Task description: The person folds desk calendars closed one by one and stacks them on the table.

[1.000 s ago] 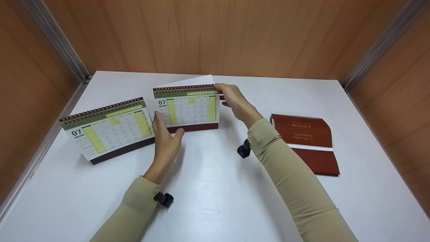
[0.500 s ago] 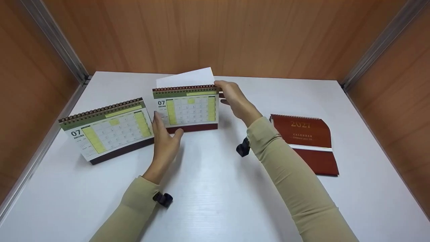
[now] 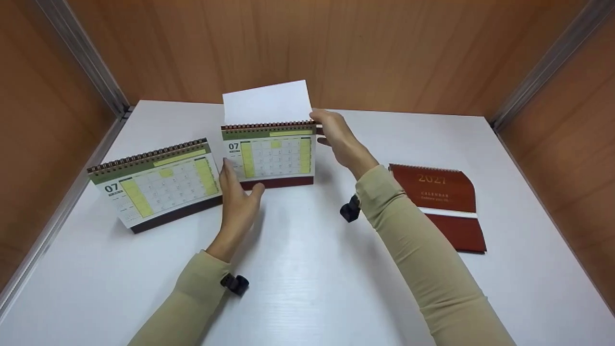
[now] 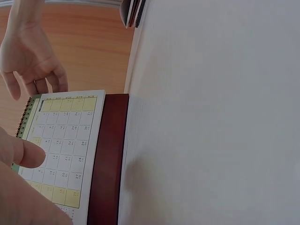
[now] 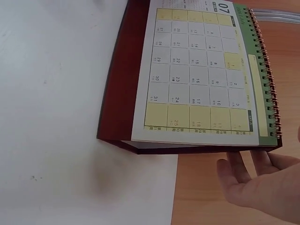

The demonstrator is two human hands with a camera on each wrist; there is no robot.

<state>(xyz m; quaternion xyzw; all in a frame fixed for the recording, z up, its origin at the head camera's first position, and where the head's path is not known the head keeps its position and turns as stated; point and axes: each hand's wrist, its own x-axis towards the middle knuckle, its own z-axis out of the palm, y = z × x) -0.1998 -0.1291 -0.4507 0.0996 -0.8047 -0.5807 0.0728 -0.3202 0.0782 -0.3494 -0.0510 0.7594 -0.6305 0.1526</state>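
Observation:
In the head view a spiral-bound desk calendar [image 3: 269, 154] stands upright on a dark red base, showing month 07. A blank white page [image 3: 266, 103] rises behind its spiral top. My left hand [image 3: 238, 206] is at the calendar's lower left edge, fingers fairly straight and thumb apart. At the top right corner is my right hand [image 3: 341, 142], its fingers reaching behind the calendar; the right wrist view shows these fingers [image 5: 239, 171] partly hidden by it. A second desk calendar [image 3: 158, 185], also at 07, stands to the left, close to my left hand.
A red 2027 calendar [image 3: 447, 206] stands at the right, its cover toward me, partly behind my right sleeve [image 3: 423, 250]. The white table [image 3: 288, 298] is bounded by wood panels [image 3: 307, 48] at the back and both sides.
The white page behind the middle calendar has risen steadily, from a thin sliver to a broad sheet above the spiral. My hands have barely moved; the calendars stay in place.

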